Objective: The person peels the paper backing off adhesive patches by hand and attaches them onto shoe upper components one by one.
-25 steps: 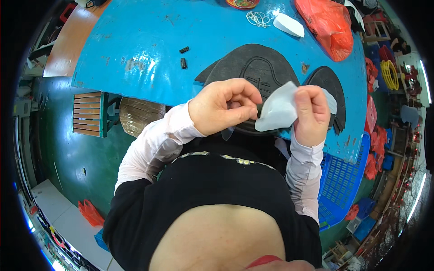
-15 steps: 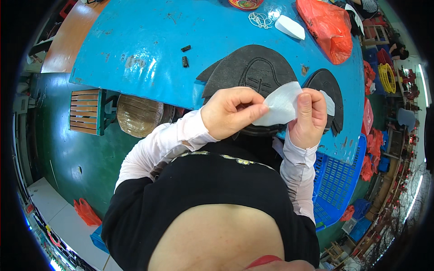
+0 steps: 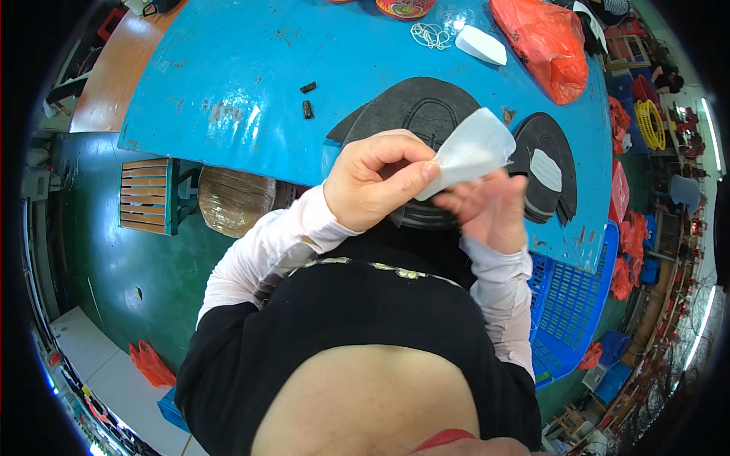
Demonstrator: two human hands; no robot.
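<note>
My left hand [image 3: 380, 182] pinches one edge of a thin, translucent white sheet piece [image 3: 479, 146] with thumb and forefinger. My right hand [image 3: 496, 211] is just below the sheet, its fingers stretched out, apart and blurred by motion, holding nothing. Beneath and beyond the hands lies a stack of flat black sole-shaped pieces [image 3: 391, 108] with a line pattern pressed into the top one; the sheet and left hand cover part of it. A smaller black stack [image 3: 538, 135] to the right carries another white piece [image 3: 545, 169].
On the blue table [image 3: 228, 91] are two small black pieces [image 3: 307, 109], a white string bundle [image 3: 430, 36], a white stack of pieces [image 3: 481, 45] and a red plastic bag [image 3: 551, 61]. A blue basket [image 3: 570, 311] stands at the lower right, a slatted wooden stool [image 3: 144, 196] at left.
My right hand has let go of the white sheet and moved down and left, its fingers opening. The left hand still holds the sheet, which now tilts upward to the right.
</note>
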